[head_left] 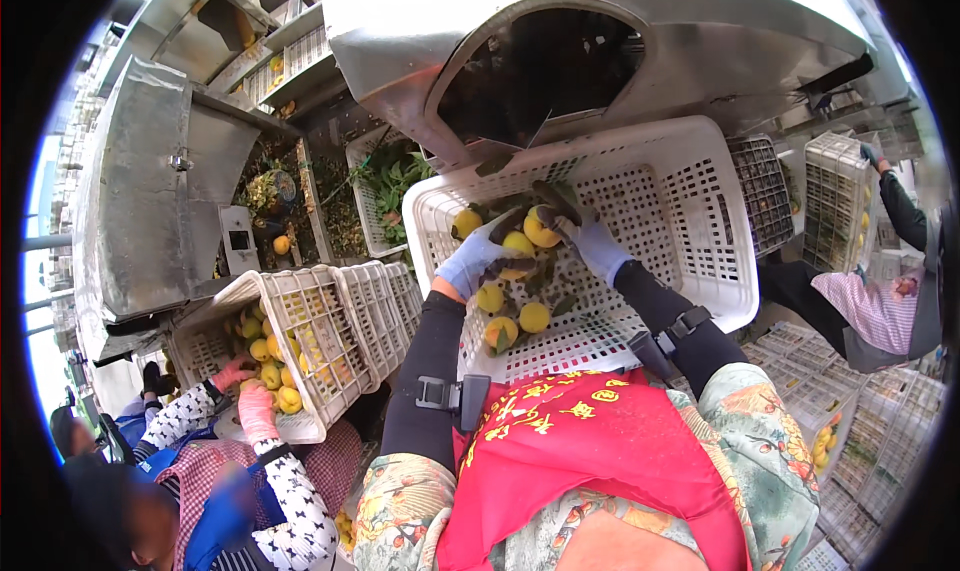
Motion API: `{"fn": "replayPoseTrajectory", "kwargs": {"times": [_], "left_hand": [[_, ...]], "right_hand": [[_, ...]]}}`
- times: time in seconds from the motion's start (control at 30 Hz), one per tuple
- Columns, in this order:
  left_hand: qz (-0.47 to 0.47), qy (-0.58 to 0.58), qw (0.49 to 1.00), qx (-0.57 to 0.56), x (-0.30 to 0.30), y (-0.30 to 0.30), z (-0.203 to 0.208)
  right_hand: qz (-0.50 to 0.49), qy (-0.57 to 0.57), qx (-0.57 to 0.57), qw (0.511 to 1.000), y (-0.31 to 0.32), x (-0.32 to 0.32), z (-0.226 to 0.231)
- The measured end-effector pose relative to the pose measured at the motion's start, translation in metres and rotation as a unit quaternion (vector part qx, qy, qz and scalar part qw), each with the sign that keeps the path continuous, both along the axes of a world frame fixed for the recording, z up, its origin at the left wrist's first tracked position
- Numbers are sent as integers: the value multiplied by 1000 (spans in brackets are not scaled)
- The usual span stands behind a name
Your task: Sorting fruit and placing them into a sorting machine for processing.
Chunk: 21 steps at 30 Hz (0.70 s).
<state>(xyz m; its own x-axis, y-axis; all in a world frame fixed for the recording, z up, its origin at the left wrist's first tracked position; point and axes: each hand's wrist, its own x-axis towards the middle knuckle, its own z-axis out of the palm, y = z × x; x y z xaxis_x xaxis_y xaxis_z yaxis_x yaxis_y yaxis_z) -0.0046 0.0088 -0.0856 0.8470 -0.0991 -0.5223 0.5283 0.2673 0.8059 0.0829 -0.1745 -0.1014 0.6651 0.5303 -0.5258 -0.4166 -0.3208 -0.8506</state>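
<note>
A white perforated plastic crate (706,261) stands tilted in front of me, holding several yellow peaches (534,317) and dark green leaves at its left side. Both hands reach into it, in pale lavender gloves with dark fingertips. The fingers of my left hand (474,260) close around a yellow peach (517,268) among the others. Across from it, my right hand (598,248) grips another yellow peach (541,228) near the crate's far side, beside dark leaves. The fingertips of both hands are partly hidden by fruit and leaves.
A metal machine with a dark round opening (542,76) rises just beyond the crate. At left, a co-worker's pink-gloved hands (258,411) reach into a crate of peaches (318,346). Another person (885,301) handles a crate at right, above stacked crates (885,431).
</note>
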Motion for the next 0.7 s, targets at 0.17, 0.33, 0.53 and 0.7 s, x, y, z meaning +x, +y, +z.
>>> {"fn": "replayPoseTrajectory", "kwargs": {"times": [0.17,0.33,0.53,0.7], "left_hand": [[109,-117,970,-185,-3,-6,39],[174,-200,950,-166,-11,-10,64],[260,-187,910,-262,-19,-12,54],[259,-205,917,-224,-20,-7,51]], "right_hand": [[33,-230,130,964,-7,3,33],[21,-419,95,903,22,3,94],[-101,-604,-47,789,61,24,89],[-93,-581,-85,804,73,33,73]]}}
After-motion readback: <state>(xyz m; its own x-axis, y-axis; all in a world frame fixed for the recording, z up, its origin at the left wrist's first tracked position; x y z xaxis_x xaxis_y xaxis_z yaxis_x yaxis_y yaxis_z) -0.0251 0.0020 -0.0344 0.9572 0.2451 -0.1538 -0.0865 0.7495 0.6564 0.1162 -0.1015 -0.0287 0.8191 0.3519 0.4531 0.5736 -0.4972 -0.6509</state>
